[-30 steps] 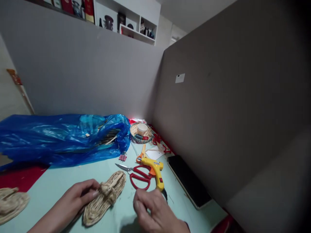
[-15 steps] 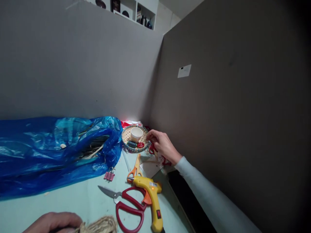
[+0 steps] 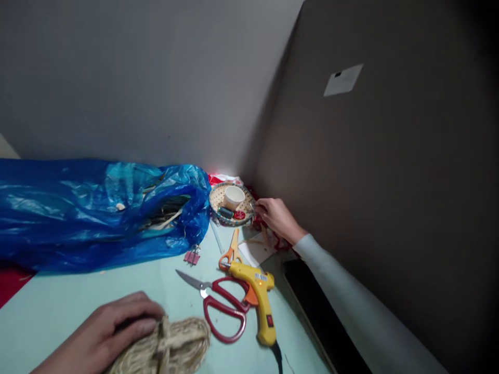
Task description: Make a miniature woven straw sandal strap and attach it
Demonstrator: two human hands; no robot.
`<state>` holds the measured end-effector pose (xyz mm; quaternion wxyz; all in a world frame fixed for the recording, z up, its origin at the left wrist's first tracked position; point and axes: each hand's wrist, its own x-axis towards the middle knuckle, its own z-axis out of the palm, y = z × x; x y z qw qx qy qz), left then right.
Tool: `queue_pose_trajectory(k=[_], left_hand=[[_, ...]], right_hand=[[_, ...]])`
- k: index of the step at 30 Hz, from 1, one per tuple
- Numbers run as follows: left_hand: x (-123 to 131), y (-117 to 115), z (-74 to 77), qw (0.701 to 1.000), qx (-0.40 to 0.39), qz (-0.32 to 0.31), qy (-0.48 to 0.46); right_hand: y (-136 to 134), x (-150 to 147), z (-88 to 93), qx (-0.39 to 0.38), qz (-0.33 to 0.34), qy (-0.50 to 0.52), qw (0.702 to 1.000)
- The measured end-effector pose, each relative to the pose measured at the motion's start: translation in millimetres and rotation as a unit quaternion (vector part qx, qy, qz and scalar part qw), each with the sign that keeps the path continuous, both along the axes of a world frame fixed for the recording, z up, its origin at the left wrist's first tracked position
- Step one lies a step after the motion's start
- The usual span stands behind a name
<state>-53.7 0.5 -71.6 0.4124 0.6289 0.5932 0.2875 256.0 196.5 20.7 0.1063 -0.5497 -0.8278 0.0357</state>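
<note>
My left hand, low on the left, is closed around a straw-coloured bundle of twine with a strand across its middle. My right hand reaches to the far corner, its thumb and fingers pinched together at the right rim of a round woven basket. Whether something small is between those fingertips cannot be made out. A white cup, a dark green item and a round red item sit in the basket. Red-handled items, partly hidden, lie beneath my right hand.
Red-handled scissors lie partly spread beside a yellow glue gun. Behind them are orange scissors and a pink binder clip. A blue plastic bag lines the back left. A long black object runs beneath my right forearm.
The view has tilted down and turned left, showing more of the twine bundle and my left hand. My right hand stays near the basket's right rim, fingers still pinched.
</note>
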Motion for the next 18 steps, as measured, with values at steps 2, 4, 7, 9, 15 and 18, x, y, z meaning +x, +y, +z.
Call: queue_pose_trajectory(k=[2,4,7,9,15,18], left_hand=[[0,-1,10.6,0.998,0.018,0.052,0.03],[4,-6,21.4,0.994,0.006,0.097,0.051],[15,-21,35.6,0.988,0.016,0.138,0.071],[23,-32,40.6,0.987,0.01,0.142,0.069],[40,-48,38.2,0.984,-0.067,0.165,-0.012],[46,-45,44.4,0.973,-0.104,0.193,-0.068]], right_hand=[[-33,0,-2.6,-0.012,0.019,-0.021,1.0],[-64,-4,-6.3,-0.019,0.04,-0.038,0.998],[-98,-14,-16.5,-0.027,0.066,-0.067,0.995],[-108,-21,-25.5,-0.024,0.079,-0.08,0.993],[-112,-28,-44.0,-0.003,0.101,-0.088,0.991],[-113,-26,-45.8,0.007,0.112,-0.076,0.991]])
